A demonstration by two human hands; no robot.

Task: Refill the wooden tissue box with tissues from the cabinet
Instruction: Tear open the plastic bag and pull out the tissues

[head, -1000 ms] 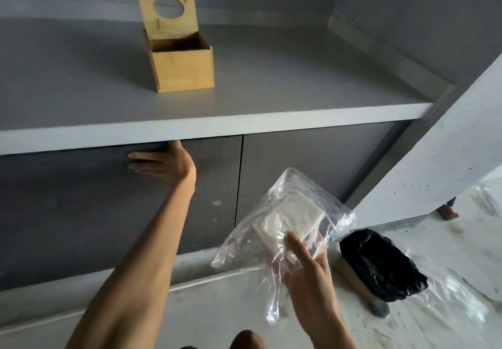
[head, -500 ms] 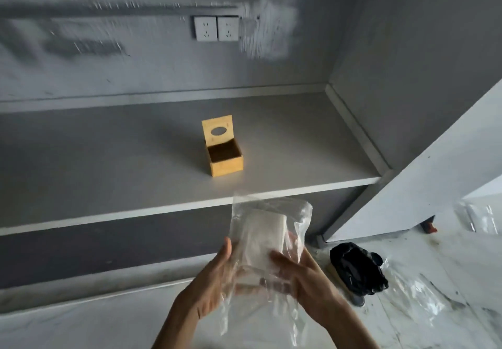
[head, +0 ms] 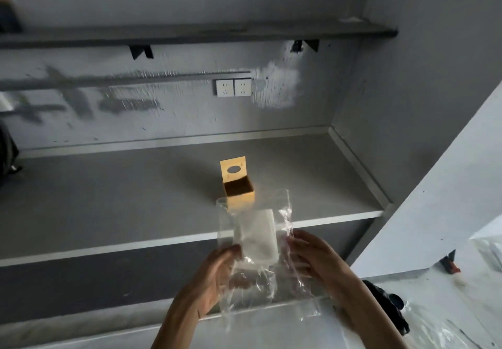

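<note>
A small wooden tissue box (head: pixel 238 185) stands on the grey counter (head: pixel 108 207), its lid with an oval hole tipped up and back, the inside dark. In front of it, above the counter's front edge, I hold a clear plastic bag (head: pixel 279 213) with a white stack of tissues (head: pixel 258 237) inside. My left hand (head: pixel 214 278) grips the bag's lower left side. My right hand (head: pixel 315 256) grips its lower right side. The bag's top overlaps the box's front in view.
Closed dark cabinet doors (head: pixel 81 280) run below the counter. Two white wall sockets (head: pixel 233 87) sit on the back wall under a shelf (head: pixel 190 32). A white panel (head: pixel 448 185) leans at the right. A black object (head: pixel 391 302) and plastic sheeting (head: pixel 448 329) lie on the floor.
My left hand left the cabinet door and joined the right on the bag. The view rose and pulled back, and the bag now stands higher, in front of the wooden box.
</note>
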